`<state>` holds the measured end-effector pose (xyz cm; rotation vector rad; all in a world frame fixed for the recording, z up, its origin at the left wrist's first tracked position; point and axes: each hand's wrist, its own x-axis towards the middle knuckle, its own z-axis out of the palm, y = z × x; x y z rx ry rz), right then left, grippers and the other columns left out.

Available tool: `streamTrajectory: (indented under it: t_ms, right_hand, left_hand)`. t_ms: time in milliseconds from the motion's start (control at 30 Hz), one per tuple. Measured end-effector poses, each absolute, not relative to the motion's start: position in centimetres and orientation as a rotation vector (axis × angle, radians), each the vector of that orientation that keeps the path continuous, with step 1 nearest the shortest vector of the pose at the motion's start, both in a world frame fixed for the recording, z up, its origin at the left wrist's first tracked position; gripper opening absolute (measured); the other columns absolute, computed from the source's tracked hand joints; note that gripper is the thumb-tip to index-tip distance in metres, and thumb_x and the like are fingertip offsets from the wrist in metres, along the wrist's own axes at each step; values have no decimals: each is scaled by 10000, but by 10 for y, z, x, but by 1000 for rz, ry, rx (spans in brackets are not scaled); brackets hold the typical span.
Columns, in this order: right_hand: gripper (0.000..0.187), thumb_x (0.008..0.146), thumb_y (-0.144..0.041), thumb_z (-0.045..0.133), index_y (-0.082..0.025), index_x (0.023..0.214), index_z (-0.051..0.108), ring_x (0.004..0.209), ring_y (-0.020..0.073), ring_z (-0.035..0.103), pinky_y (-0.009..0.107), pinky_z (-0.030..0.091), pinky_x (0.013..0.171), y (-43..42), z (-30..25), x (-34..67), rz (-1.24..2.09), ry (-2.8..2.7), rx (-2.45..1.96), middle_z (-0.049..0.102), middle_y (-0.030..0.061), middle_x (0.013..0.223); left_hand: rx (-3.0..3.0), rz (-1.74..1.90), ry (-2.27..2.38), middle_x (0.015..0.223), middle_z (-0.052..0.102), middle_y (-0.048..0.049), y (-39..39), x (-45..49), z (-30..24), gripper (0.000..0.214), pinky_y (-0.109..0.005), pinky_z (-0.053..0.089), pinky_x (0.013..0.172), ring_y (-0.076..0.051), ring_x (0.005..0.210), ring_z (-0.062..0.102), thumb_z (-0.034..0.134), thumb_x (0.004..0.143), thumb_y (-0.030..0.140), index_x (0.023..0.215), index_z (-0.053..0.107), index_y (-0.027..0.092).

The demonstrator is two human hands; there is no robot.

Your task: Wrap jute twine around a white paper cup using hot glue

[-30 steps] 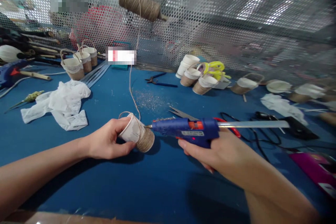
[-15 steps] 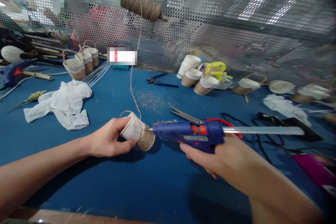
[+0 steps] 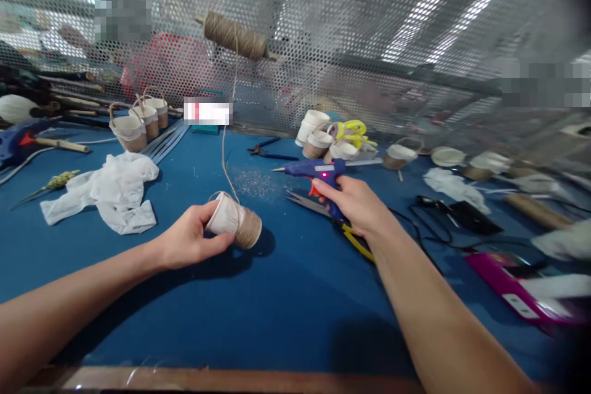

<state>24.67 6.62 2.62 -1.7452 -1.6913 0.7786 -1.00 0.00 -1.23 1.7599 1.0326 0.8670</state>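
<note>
The blue worktop (image 3: pixel 286 301) spreads under both my arms, and a mesh screen (image 3: pixel 415 43) at its far edge carries a twine spool (image 3: pixel 235 37). A crumpled white cloth (image 3: pixel 104 188) lies left of my left hand (image 3: pixel 187 243), which grips a paper cup (image 3: pixel 228 221) tipped on its side, its base wound in twine. My right hand (image 3: pixel 355 203) is clenched round the glue gun (image 3: pixel 316 169), farther off to the right and well apart from the cup, its nozzle pointing left. Scissors (image 3: pixel 307 203) lie just below the gun.
</note>
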Motion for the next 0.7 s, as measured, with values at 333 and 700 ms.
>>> streamTrajectory:
  t_ms: [333,700]
  right_hand:
    - [268,868,-355,485,-153,1027,561,822,153,585,348,489,720,123,8,243,479,-1834,-2163,593,56,1004]
    - [564,889,-533,248,-194,825,694,865,160,600,264,445,754,72,26,180,905,-2195,-1622,681,48,913]
  left_hand:
    - [1811,899,1026,657,514,11,-1,-8,-12,159,-219,404,560,-101,576,454,527,713,242,797,546,108]
    - [2243,942,797,752,606,-54,-7,-4,-6,85,-282,434,745,-156,726,514,501,701,106,755,559,134]
